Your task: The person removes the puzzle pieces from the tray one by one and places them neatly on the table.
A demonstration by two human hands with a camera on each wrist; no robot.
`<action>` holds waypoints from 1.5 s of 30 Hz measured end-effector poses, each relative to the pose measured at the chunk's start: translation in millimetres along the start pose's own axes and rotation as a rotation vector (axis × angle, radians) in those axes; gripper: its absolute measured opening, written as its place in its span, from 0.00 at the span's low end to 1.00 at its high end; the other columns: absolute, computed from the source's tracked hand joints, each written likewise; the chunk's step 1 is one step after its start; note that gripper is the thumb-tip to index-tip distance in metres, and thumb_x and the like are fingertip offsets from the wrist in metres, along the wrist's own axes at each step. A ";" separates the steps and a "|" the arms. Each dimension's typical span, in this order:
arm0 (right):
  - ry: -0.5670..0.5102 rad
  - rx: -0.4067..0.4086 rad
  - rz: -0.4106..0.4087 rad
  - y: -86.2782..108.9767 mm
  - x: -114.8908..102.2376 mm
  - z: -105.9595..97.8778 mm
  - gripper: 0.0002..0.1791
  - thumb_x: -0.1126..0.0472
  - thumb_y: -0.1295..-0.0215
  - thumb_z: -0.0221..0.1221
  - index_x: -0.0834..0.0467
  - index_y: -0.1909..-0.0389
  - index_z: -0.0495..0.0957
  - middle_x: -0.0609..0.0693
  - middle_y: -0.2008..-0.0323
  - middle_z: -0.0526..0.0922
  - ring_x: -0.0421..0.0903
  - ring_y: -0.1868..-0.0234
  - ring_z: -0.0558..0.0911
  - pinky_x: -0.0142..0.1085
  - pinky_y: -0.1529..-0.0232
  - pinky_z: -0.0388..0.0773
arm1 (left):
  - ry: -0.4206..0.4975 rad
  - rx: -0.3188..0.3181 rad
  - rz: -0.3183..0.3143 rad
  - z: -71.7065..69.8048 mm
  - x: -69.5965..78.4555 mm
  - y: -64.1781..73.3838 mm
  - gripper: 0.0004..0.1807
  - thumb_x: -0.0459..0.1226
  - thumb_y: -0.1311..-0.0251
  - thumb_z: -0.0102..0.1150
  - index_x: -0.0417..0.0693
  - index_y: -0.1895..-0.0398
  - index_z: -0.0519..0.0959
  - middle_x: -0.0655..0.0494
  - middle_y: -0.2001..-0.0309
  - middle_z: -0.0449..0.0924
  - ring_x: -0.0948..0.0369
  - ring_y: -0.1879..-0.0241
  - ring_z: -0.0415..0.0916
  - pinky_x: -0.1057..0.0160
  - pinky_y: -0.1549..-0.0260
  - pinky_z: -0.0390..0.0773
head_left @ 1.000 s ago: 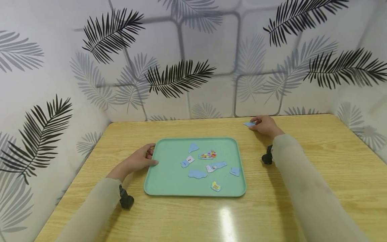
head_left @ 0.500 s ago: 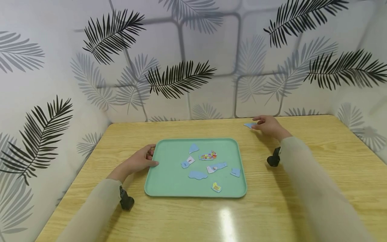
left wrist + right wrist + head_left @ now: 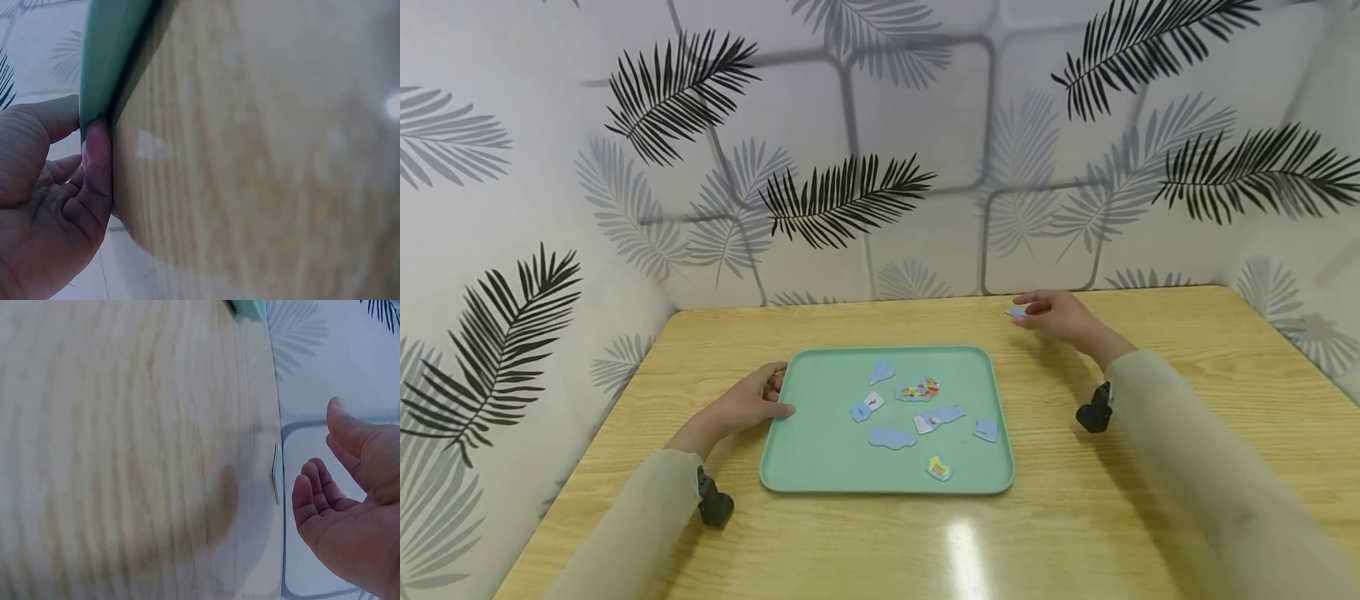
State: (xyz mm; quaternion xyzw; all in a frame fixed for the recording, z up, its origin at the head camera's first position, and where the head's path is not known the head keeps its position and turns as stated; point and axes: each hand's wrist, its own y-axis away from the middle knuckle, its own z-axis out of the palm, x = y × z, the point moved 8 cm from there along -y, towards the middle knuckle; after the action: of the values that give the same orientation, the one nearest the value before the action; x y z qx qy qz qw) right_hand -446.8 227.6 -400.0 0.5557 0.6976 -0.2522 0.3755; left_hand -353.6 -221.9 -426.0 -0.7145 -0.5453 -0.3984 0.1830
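Head view: a green tray [image 3: 820,462] lies flat on a wooden bench [image 3: 850,542], with seven small jigsaw pieces [image 3: 892,437] spread apart inside its raised rim. The left hand [image 3: 751,398] grips the tray's left side, thumb over the rim, probably to steady it. Beyond the tray's far right corner, a light-blue piece [image 3: 1015,312] sits near the bench's back edge, just before the leaf-patterned wall [image 3: 917,242]. The right hand [image 3: 1060,317] is beside it, with bench surface giving room between there and the tray.

Left wrist view: the thumb goes over the rim while a fingertip presses the tray's outer wall, low against the bench.

Right wrist view: the right hand's fingers are loosely bent, holding nothing; the light-blue piece lies apart from them, close along the back edge.
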 end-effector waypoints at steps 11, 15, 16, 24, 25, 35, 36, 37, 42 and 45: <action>-0.038 -0.007 -0.081 16.2 -29.5 24.4 0.26 0.59 0.31 0.60 0.65 0.36 0.69 0.65 0.44 0.72 0.57 0.45 0.72 0.47 0.47 0.69 | 0.015 -0.001 0.017 1.6 3.2 2.4 0.41 0.32 0.37 0.62 0.31 0.27 0.50 0.44 0.53 0.63 0.53 0.58 0.61 0.56 0.61 0.67; -0.070 -0.017 -0.106 24.0 -39.9 34.5 0.25 0.59 0.31 0.60 0.65 0.37 0.70 0.63 0.47 0.73 0.55 0.48 0.73 0.46 0.48 0.71 | 0.008 0.000 0.015 0.6 3.5 2.8 0.41 0.32 0.37 0.62 0.32 0.27 0.51 0.44 0.53 0.63 0.53 0.58 0.61 0.55 0.60 0.66; -0.083 -0.021 -0.110 26.2 -42.6 37.0 0.25 0.60 0.31 0.60 0.65 0.37 0.70 0.64 0.47 0.73 0.55 0.48 0.72 0.46 0.48 0.71 | 0.004 0.000 0.013 0.4 3.3 2.5 0.41 0.33 0.37 0.62 0.32 0.27 0.51 0.44 0.53 0.63 0.53 0.58 0.61 0.56 0.59 0.66; -0.108 -0.073 -0.151 38.7 -61.2 56.5 0.25 0.61 0.33 0.61 0.64 0.37 0.71 0.65 0.44 0.72 0.56 0.47 0.73 0.48 0.47 0.71 | -0.007 -0.002 0.004 -0.1 1.3 0.3 0.40 0.32 0.37 0.62 0.32 0.27 0.51 0.45 0.53 0.63 0.53 0.58 0.61 0.57 0.60 0.67; -0.112 -0.079 -0.157 39.1 -63.0 58.8 0.25 0.61 0.33 0.61 0.64 0.37 0.71 0.66 0.44 0.72 0.56 0.47 0.73 0.48 0.47 0.71 | -0.007 -0.001 0.005 -0.1 1.3 0.1 0.40 0.32 0.37 0.62 0.32 0.27 0.51 0.45 0.53 0.63 0.53 0.58 0.61 0.57 0.60 0.67; -0.141 -0.143 -0.200 35.6 -76.3 86.4 0.25 0.66 0.36 0.63 0.67 0.39 0.72 0.66 0.48 0.73 0.53 0.52 0.74 0.39 0.53 0.73 | 0.015 0.000 -0.001 0.3 0.4 1.2 0.41 0.31 0.37 0.61 0.31 0.27 0.50 0.44 0.54 0.62 0.53 0.59 0.61 0.58 0.63 0.69; -0.135 -0.146 -0.201 34.9 -77.0 89.3 0.25 0.66 0.36 0.64 0.67 0.40 0.73 0.66 0.49 0.74 0.53 0.53 0.75 0.39 0.53 0.73 | 0.014 -0.001 0.002 0.0 1.2 1.8 0.41 0.31 0.37 0.61 0.31 0.27 0.50 0.44 0.53 0.62 0.53 0.59 0.61 0.57 0.63 0.68; -0.131 -0.149 -0.200 34.4 -78.0 92.2 0.24 0.65 0.37 0.64 0.67 0.40 0.73 0.65 0.49 0.74 0.52 0.53 0.75 0.39 0.53 0.73 | 0.013 -0.001 0.005 -0.2 2.0 2.2 0.41 0.31 0.36 0.61 0.31 0.27 0.50 0.44 0.53 0.62 0.53 0.59 0.61 0.57 0.63 0.68; -0.115 -0.191 -0.198 34.6 -81.5 105.0 0.24 0.65 0.38 0.65 0.66 0.41 0.74 0.64 0.51 0.75 0.51 0.55 0.75 0.39 0.54 0.73 | 0.012 -0.003 0.002 -0.3 0.1 0.9 0.41 0.32 0.36 0.61 0.32 0.27 0.50 0.45 0.53 0.62 0.53 0.59 0.61 0.58 0.63 0.68; -0.109 -0.228 -0.193 33.5 -79.7 111.5 0.25 0.65 0.38 0.65 0.66 0.41 0.74 0.63 0.51 0.76 0.52 0.53 0.76 0.40 0.53 0.74 | 0.012 -0.003 -0.011 0.2 -1.7 -0.5 0.40 0.32 0.37 0.61 0.33 0.27 0.50 0.45 0.54 0.63 0.53 0.59 0.62 0.59 0.64 0.70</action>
State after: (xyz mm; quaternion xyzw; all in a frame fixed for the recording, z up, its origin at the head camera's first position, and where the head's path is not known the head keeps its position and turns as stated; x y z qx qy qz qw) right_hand -379.3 103.6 -399.6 0.4253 0.7506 -0.2362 0.4472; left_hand -354.2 -222.7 -427.5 -0.7093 -0.5474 -0.4045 0.1834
